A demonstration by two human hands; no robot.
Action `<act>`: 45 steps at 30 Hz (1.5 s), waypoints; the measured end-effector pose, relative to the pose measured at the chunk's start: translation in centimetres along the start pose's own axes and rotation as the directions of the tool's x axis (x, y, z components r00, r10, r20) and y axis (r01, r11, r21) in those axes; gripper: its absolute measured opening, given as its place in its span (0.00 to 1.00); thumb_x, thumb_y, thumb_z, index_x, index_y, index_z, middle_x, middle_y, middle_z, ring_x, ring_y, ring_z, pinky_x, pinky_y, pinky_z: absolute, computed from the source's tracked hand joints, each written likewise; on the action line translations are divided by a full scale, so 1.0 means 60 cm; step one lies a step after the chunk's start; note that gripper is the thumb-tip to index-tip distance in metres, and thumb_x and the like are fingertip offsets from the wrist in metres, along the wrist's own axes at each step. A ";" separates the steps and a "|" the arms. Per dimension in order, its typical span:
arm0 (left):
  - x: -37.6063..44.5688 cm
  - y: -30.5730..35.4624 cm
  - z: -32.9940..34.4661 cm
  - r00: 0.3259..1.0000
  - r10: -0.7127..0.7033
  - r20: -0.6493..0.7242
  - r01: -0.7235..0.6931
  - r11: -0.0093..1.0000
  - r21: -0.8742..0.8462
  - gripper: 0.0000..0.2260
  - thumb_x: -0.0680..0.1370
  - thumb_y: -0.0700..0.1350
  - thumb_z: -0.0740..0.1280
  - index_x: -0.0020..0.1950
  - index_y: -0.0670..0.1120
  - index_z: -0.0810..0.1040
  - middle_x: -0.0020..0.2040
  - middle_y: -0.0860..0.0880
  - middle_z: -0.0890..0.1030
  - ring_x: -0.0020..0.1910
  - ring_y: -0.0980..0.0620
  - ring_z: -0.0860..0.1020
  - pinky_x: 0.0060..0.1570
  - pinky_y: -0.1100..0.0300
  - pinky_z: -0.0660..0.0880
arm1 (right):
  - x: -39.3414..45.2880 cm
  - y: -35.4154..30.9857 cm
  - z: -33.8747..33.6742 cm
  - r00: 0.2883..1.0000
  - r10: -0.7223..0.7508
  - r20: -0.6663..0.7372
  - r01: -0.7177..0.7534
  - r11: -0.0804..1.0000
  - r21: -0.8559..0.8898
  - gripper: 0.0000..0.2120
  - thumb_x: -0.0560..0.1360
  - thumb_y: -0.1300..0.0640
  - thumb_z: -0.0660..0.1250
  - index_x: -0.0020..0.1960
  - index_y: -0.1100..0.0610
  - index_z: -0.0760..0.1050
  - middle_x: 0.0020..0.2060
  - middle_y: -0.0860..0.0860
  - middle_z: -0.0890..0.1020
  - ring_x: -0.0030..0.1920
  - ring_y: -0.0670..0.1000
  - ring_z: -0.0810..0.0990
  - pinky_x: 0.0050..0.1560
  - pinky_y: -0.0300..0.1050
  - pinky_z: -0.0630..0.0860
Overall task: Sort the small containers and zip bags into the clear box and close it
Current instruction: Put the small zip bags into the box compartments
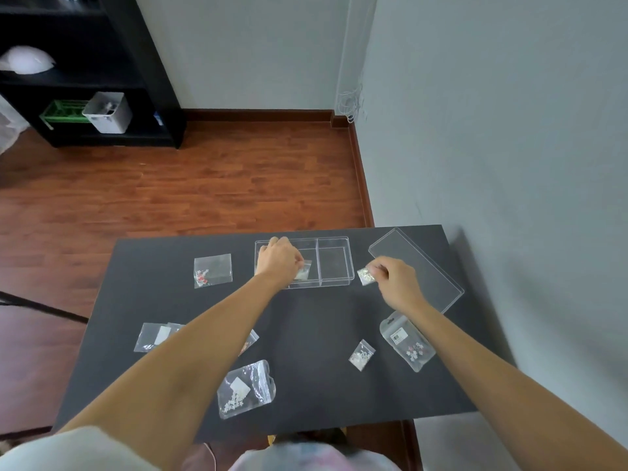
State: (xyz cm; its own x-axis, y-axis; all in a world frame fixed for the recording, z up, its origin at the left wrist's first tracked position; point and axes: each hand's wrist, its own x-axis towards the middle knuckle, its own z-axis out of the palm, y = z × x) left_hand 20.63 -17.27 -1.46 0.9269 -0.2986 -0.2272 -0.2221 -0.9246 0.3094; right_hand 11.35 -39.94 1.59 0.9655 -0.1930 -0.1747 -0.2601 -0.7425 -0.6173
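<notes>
While both arms reach out over the dark tabletop [306,321], the left hand [277,258] sits over the left compartment of the clear box [334,263], its grip pinched on a small zip bag [303,270] that lies inside that compartment. The right compartment of the box looks bare. The right hand [397,282] is just right of the box, its grip pinched on a second small bag [366,276] of pale pieces that is low over the tabletop, right beside the box's right wall; whether it touches the surface I cannot tell. The clear lid [424,266] lies flat to the right, off the box, angled from the far side toward the right edge, partly under the right hand.

Other bags are spread around. One with red bits [212,270] lies left of the box. At the near left, a flat pair of bags [154,337] is partly hidden by the left forearm, and another bag [250,341] peeks out on that arm's right side. A bigger hang-hole bag [246,389] of white pieces lies near the front edge. At the near right lie a tiny bag [362,355] and a larger labelled bag [407,341], the latter just beside the right forearm.
</notes>
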 end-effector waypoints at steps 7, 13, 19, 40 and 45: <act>0.020 0.029 0.023 0.997 0.077 0.031 -0.083 0.905 0.416 0.09 0.77 0.44 0.63 0.49 0.49 0.84 0.55 0.48 0.75 0.58 0.45 0.68 0.62 0.50 0.62 | 0.009 0.016 -0.013 0.994 0.080 -0.070 -0.076 0.996 0.046 0.05 0.71 0.58 0.74 0.39 0.59 0.80 0.28 0.44 0.77 0.30 0.40 0.74 0.34 0.26 0.66; 0.020 0.043 0.015 0.996 0.061 0.063 -0.086 0.835 0.543 0.06 0.72 0.40 0.69 0.48 0.47 0.83 0.59 0.45 0.72 0.63 0.43 0.65 0.70 0.45 0.55 | 0.012 0.008 -0.008 0.995 0.067 -0.069 -0.062 0.996 0.064 0.06 0.70 0.56 0.75 0.39 0.59 0.82 0.30 0.48 0.80 0.31 0.43 0.75 0.39 0.37 0.71; 0.009 0.033 0.003 0.993 0.119 -0.002 -0.105 0.878 0.468 0.11 0.69 0.37 0.68 0.48 0.48 0.84 0.58 0.47 0.73 0.61 0.43 0.67 0.68 0.45 0.57 | 0.018 -0.011 -0.001 1.000 0.022 -0.019 -0.020 0.997 0.071 0.03 0.71 0.61 0.73 0.39 0.59 0.83 0.32 0.50 0.84 0.36 0.49 0.81 0.46 0.42 0.75; -0.222 -0.133 0.053 0.980 -0.110 0.166 0.129 0.986 -0.109 0.24 0.74 0.50 0.70 0.70 0.52 0.72 0.65 0.53 0.73 0.65 0.50 0.71 0.62 0.56 0.72 | 0.090 -0.128 0.085 0.969 -0.199 0.149 0.223 0.961 -0.166 0.09 0.72 0.65 0.66 0.41 0.57 0.84 0.41 0.52 0.87 0.46 0.55 0.82 0.53 0.52 0.78; -0.226 -0.133 0.067 0.966 -0.201 0.165 0.229 0.959 -0.169 0.23 0.74 0.43 0.70 0.69 0.50 0.73 0.64 0.49 0.72 0.57 0.44 0.78 0.58 0.52 0.75 | 0.108 -0.121 0.116 0.941 -0.209 0.266 0.287 0.909 -0.301 0.08 0.76 0.63 0.64 0.43 0.57 0.82 0.43 0.51 0.86 0.53 0.58 0.75 0.58 0.52 0.70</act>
State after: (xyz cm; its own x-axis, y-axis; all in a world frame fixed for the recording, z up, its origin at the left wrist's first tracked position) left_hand 8.60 -6.81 -4.55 0.8899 -0.1410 -0.4338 0.0505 -0.9147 0.4009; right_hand 19.43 -31.33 -0.38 0.9600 0.1446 -0.2397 0.0440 -0.9236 -0.3808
